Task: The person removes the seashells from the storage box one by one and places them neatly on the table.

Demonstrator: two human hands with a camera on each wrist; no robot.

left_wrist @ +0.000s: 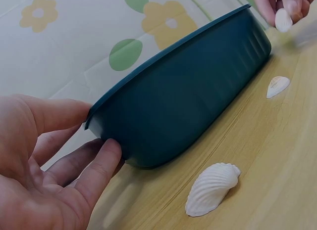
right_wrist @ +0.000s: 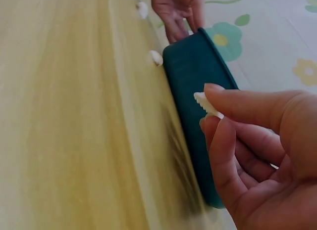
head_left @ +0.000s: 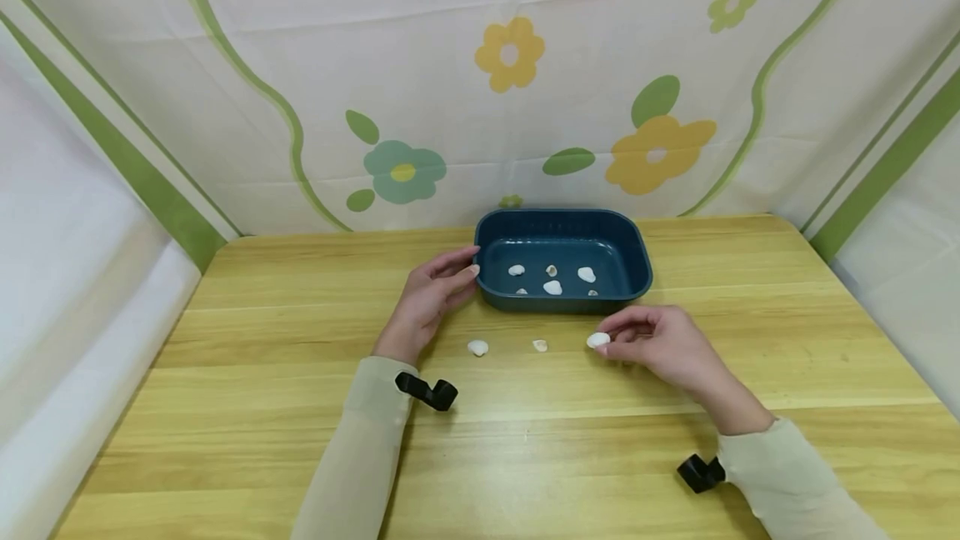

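Observation:
In the head view a dark blue rectangular plastic basin [head_left: 562, 304] stands at the back of the table with several small seashells inside, among them a white shell [head_left: 587, 274]. My left hand [head_left: 431, 298] rests its fingertips against the basin's left end; in the left wrist view those fingers meet the rim and the side wall. Just in front of the basin's right corner, my right hand [head_left: 660, 344] pinches a white ribbed seashell [right_wrist: 208, 104] between thumb and fingertips. Nearer the left hand lies a white ribbed shell [left_wrist: 213, 189], and right of it a smaller pale shell [head_left: 540, 346].
The wooden table [head_left: 525, 457] extends in front of the basin and to both sides. Directly behind the basin hangs a white fabric backdrop [head_left: 420, 48] with printed flowers. Black wrist cameras sit on the left cuff [head_left: 375, 398] and right cuff [head_left: 757, 448].

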